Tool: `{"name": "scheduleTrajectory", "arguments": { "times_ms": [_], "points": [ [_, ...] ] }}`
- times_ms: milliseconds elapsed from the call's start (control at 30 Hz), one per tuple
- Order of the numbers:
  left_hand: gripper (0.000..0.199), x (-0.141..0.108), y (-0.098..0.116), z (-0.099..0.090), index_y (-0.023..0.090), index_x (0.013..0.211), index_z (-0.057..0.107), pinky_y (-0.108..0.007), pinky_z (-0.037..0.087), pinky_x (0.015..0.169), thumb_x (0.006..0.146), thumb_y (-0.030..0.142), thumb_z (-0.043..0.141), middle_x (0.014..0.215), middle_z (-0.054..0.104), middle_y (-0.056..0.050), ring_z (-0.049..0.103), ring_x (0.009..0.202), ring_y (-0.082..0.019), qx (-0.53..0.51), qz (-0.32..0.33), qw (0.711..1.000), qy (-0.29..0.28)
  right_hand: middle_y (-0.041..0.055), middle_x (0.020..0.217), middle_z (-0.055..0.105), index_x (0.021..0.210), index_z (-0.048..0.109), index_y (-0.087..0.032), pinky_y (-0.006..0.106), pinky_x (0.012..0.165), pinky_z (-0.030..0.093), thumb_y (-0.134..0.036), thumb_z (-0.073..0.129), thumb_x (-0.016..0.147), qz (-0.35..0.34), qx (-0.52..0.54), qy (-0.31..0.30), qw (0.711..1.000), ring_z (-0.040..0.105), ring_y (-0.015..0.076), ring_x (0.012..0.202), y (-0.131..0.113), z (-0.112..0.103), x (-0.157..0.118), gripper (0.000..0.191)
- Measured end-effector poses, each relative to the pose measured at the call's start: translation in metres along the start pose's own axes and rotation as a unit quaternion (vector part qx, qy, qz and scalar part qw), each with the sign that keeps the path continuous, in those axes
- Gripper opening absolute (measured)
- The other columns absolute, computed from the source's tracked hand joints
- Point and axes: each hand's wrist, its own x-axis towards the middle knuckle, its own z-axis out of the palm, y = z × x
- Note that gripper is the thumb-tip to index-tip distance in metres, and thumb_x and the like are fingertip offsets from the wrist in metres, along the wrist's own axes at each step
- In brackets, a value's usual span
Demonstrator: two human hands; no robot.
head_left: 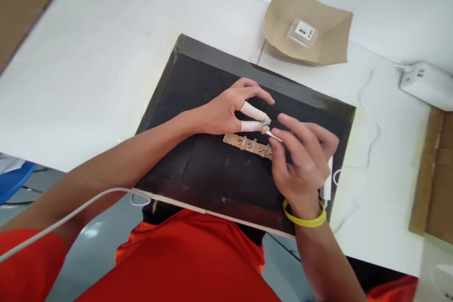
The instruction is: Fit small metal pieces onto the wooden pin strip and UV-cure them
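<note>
My left hand [230,108] reaches over the black board, with white finger cots [255,112] on its thumb and index finger. Those two fingertips pinch a small greyish piece [264,123], too small to name. My right hand [300,158], wearing a yellow wristband [305,222], grips a thin pale stick [274,136] between thumb and index finger. The stick's tip points at the pinched piece and seems to meet it. Just below the fingers lies a tan strip [231,139] carrying several small clear pieces and metal-looking bits; my right hand hides its right end.
The black board [198,160] rests on a white table [106,56]. Beyond it stands a brown paper tray [329,33] with a small clear labelled box [302,32]. A white power adapter [428,85] sits at right. A white cable [88,207] crosses my left forearm.
</note>
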Motion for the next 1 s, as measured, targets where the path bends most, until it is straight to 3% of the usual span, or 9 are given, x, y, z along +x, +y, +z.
{"name": "scheduleTrajectory", "arguments": {
  "times_ms": [67,167,300,467,600,733,900,1000],
  "points": [
    [0.015,0.000,0.000,0.001,0.031,0.102,0.086,-0.051,0.052,0.114,0.089,0.024,0.081,0.131,0.075,-0.006,0.057,0.128,-0.027,0.009,0.000,1.000,-0.003,0.0061,0.120,0.081,0.112,0.072,-0.024,0.041,0.093,0.055,-0.014,0.072,0.095,-0.003,-0.008,0.004,1.000,0.072,0.0234,0.106,0.000,0.000,0.001,0.019],
    [0.015,-0.001,-0.001,0.002,0.032,0.102,0.086,-0.051,0.051,0.114,0.089,0.026,0.081,0.131,0.074,-0.007,0.057,0.127,-0.027,0.019,0.015,1.000,-0.005,0.0069,0.118,0.082,0.110,0.073,-0.023,0.044,0.095,0.055,-0.014,0.068,0.097,0.067,-0.025,0.069,0.995,0.072,0.0243,0.107,0.001,0.002,0.001,0.016],
    [0.014,-0.001,-0.001,0.002,0.030,0.104,0.085,-0.051,0.051,0.115,0.092,0.026,0.078,0.131,0.073,-0.007,0.056,0.128,-0.027,0.033,0.021,0.999,-0.010,0.0048,0.115,0.083,0.110,0.071,-0.024,0.039,0.092,0.056,-0.017,0.072,0.096,-0.017,-0.010,-0.013,1.000,0.074,0.0208,0.101,0.002,0.002,0.001,0.015],
    [0.011,-0.002,-0.003,0.007,0.030,0.100,0.085,-0.051,0.051,0.112,0.093,0.027,0.077,0.128,0.074,-0.007,0.057,0.127,-0.027,0.072,0.031,0.997,0.014,0.0050,0.115,0.082,0.109,0.073,-0.022,0.044,0.098,0.054,-0.014,0.068,0.097,0.083,-0.012,0.061,0.995,0.074,0.0236,0.107,0.007,0.001,0.001,0.015],
    [0.012,-0.003,-0.007,0.011,0.030,0.100,0.084,-0.051,0.051,0.111,0.093,0.029,0.075,0.128,0.073,-0.008,0.058,0.126,-0.029,0.114,0.052,0.992,0.030,0.0040,0.112,0.083,0.112,0.073,-0.024,0.040,0.093,0.055,-0.011,0.074,0.092,0.000,0.023,-0.021,1.000,0.075,0.0219,0.100,0.006,0.002,0.001,0.023],
    [0.013,-0.003,-0.007,0.012,0.030,0.102,0.083,-0.053,0.050,0.111,0.095,0.030,0.072,0.129,0.071,-0.008,0.057,0.128,-0.030,0.131,0.035,0.991,0.015,0.0045,0.113,0.083,0.111,0.074,-0.024,0.044,0.096,0.054,-0.014,0.069,0.096,0.079,-0.008,0.032,0.996,0.074,0.0239,0.102,0.006,0.002,0.001,0.018],
    [0.013,-0.003,-0.006,0.013,0.028,0.101,0.082,-0.053,0.049,0.112,0.095,0.030,0.070,0.131,0.069,-0.008,0.056,0.128,-0.031,0.141,0.025,0.990,0.012,0.0045,0.109,0.084,0.108,0.074,-0.024,0.040,0.090,0.056,-0.014,0.072,0.094,0.008,0.017,-0.033,0.999,0.076,0.0220,0.097,0.004,0.003,0.001,0.018],
    [0.014,-0.003,-0.007,0.013,0.028,0.103,0.082,-0.052,0.049,0.113,0.096,0.030,0.070,0.130,0.069,-0.008,0.057,0.128,-0.031,0.142,0.020,0.990,0.010,0.0048,0.110,0.083,0.109,0.074,-0.024,0.043,0.093,0.055,-0.014,0.070,0.096,0.061,0.005,0.007,0.998,0.075,0.0228,0.098,0.002,0.005,0.002,0.017]
  ]
}}
